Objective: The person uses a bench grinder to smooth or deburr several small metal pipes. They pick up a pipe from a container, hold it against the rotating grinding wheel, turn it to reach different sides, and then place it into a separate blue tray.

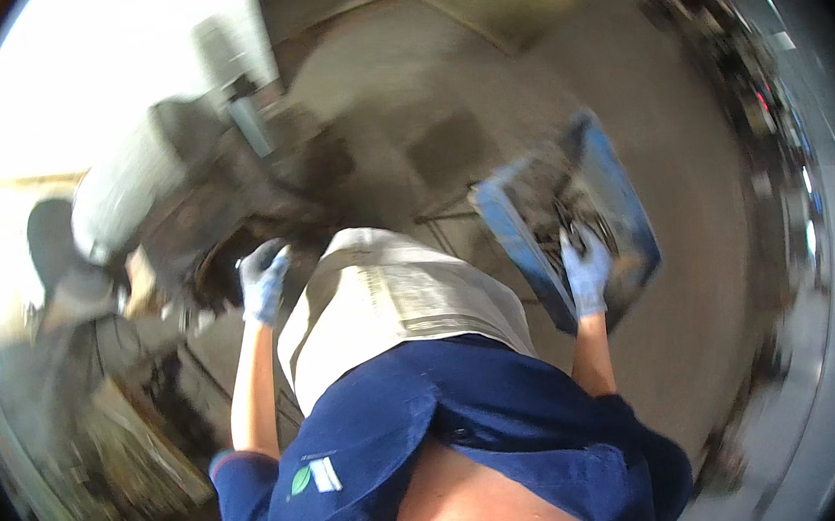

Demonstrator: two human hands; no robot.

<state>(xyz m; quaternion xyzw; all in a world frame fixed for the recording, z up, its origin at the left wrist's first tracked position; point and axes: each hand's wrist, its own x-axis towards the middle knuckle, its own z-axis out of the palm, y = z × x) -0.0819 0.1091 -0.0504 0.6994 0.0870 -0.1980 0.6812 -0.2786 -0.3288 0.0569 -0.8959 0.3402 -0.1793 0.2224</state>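
My left hand point(264, 283), in a light blue glove with dark fingertips, is raised beside the machine. Its fingers are curled together, and what they hold, if anything, is too small to make out. On the right, my right hand point(587, 266), gloved alike, reaches into a blue metal bin point(616, 173) with worn edges. Its fingers close around a dark metal part point(563, 212), whose exact kind is blurred. Several similar dark pieces lie around it in the bin. A light apron point(405, 287) covers my lap between the two hands.
A grey machine with a rounded housing point(122, 196) stands at the left, a lamp-like arm point(245, 116) above it. Thin metal bars point(448, 212) run beside the bin. Wooden boards point(148, 437) lie at lower left. Blurred clutter point(722, 30) lines the far right.
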